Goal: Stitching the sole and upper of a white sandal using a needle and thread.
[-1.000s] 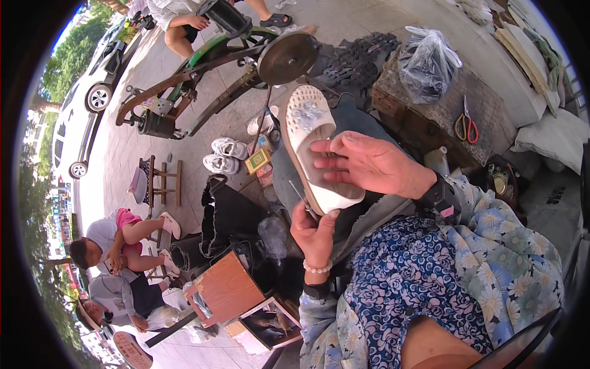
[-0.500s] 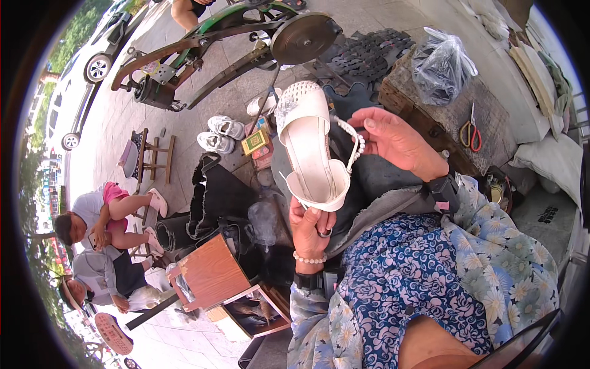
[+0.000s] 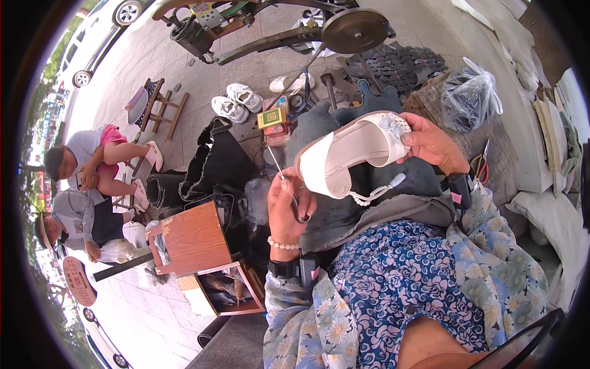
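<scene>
A white sandal [image 3: 332, 165] lies sideways above my lap, with its heel toward the left and its decorated toe toward the right. My right hand [image 3: 433, 144] grips it at the toe, thumb on the silvery ornament. The strap of pearl beads [image 3: 370, 198] dangles loose from the heel part, one white end free. My left hand [image 3: 287, 206] is beside the heel, closed round a thin pointed metal tool [image 3: 275, 161] like an awl, its shaft sticking up past the thumb. Whether these fingers also touch the sandal is hard to tell. A grey-blue apron [image 3: 332, 230] covers my knees.
A cobbler's machine with a wheel [image 3: 355, 31] stands ahead. White shoes [image 3: 238, 101] and a small yellow box [image 3: 271, 117] lie on the paving. Left are a wooden drawer box [image 3: 193, 238] and two seated people [image 3: 101, 154]; right, scissors [image 3: 482, 166] and a plastic bag [image 3: 470, 95].
The sandal has turned from upright to sideways. My right hand, free before, now holds its toe. My left hand has let go of the heel and now holds the thin tool.
</scene>
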{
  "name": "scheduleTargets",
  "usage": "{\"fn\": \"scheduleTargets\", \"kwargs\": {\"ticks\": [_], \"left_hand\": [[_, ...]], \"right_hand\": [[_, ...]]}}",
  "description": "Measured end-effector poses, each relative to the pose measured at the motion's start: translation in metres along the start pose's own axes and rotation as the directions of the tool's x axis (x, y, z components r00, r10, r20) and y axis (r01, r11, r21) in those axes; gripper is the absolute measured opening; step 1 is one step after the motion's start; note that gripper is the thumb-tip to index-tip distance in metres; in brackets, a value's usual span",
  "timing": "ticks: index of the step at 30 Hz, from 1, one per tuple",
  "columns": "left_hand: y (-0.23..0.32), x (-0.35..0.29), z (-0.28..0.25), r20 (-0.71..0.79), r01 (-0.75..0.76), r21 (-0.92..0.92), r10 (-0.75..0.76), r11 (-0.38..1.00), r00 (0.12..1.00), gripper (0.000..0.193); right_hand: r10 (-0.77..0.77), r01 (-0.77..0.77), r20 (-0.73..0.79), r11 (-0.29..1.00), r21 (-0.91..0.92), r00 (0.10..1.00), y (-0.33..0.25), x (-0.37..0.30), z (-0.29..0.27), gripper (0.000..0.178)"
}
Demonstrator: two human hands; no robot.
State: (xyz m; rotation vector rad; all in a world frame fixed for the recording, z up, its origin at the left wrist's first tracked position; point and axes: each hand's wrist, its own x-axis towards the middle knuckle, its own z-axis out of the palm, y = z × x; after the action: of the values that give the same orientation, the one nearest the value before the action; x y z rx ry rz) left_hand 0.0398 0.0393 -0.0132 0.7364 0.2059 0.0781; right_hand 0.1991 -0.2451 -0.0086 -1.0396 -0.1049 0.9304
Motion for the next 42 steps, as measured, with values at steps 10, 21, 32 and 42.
{"fn": "scheduleTargets", "kwargs": {"ticks": [10,21,32,42], "left_hand": [[-0.016,0.009,-0.002,-0.158,0.023,0.017,-0.020,1.000,0.987,0.014],[-0.030,-0.004,0.014,-0.213,-0.058,0.134,0.086,0.989,0.973,0.012],[-0.031,-0.013,0.021,-0.293,0.124,0.279,-0.039,0.952,0.955,0.014],[-0.031,-0.026,0.035,-0.429,0.165,0.422,0.036,0.891,0.902,0.017]], "right_hand": [[-0.507,0.527,-0.216,0.848,0.046,0.834,-0.032,-0.013,-0.030,0.038],[-0.797,0.687,-0.444,0.590,-0.425,0.410,-0.070,-0.013,-0.077,0.040],[-0.670,0.869,-0.570,0.459,0.186,0.476,-0.097,-0.026,-0.136,0.035],[-0.501,0.779,-0.647,0.578,0.244,0.575,-0.186,0.067,-0.155,0.032]]}}
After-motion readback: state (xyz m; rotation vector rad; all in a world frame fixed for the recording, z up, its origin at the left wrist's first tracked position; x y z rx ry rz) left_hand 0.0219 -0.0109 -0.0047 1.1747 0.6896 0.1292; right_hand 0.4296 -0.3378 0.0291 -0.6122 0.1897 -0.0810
